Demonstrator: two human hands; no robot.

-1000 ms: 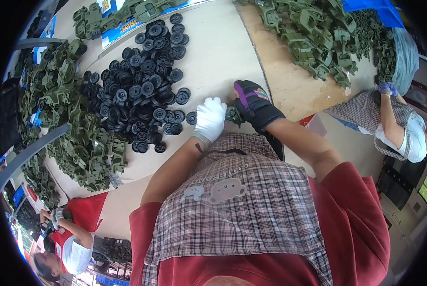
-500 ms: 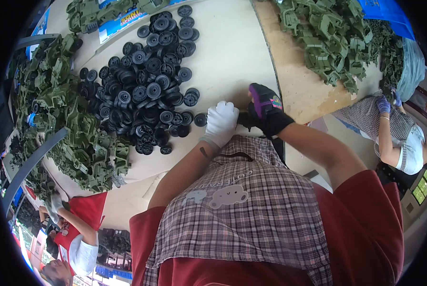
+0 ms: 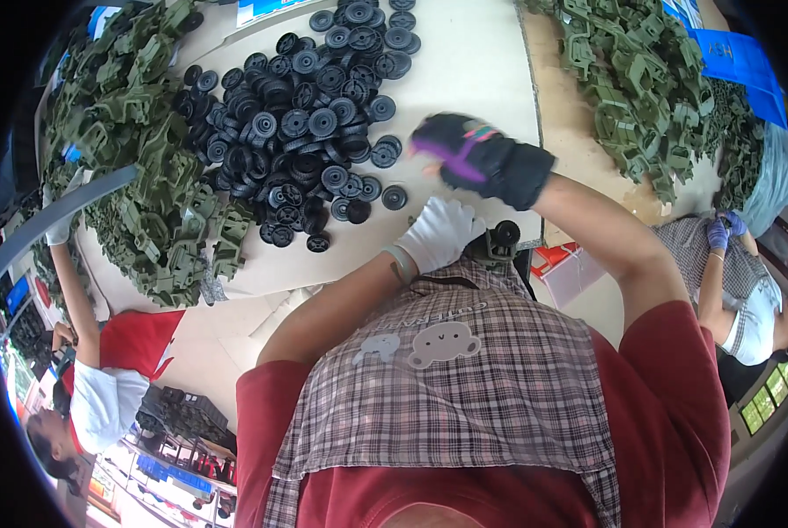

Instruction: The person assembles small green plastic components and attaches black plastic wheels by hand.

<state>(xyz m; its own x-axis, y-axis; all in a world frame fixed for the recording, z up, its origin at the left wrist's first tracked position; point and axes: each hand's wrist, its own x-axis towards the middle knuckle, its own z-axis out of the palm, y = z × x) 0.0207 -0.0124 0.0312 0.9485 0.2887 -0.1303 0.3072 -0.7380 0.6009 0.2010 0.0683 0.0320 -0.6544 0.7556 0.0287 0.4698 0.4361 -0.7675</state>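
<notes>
My left hand (image 3: 442, 234), in a white glove, is closed around a green plastic toy vehicle part (image 3: 494, 253) close to my apron. A black wheel (image 3: 505, 233) sits at the upper right of that part; the glove covers much of the rest. My right hand (image 3: 480, 157), in a black and purple glove with bare fingertips, is raised above the table, right of the pile of black wheels (image 3: 293, 132). It is slightly blurred, with thumb and fingers apart and nothing visible between them. Between the pile and my left hand lies a loose black wheel (image 3: 395, 197).
Green plastic parts are heaped on the left (image 3: 134, 167) and at the far right (image 3: 631, 88). A grey curved bar (image 3: 68, 207) crosses the left side. Co-workers stand at the left (image 3: 103, 396) and right (image 3: 737, 290). Blue plastic sheeting (image 3: 737, 66) lies at the far right.
My right hand has moved away from my left hand, up and leftward toward the wheels. The green part with its wheel now shows beside my left hand. The left co-worker's arm has reached farther up.
</notes>
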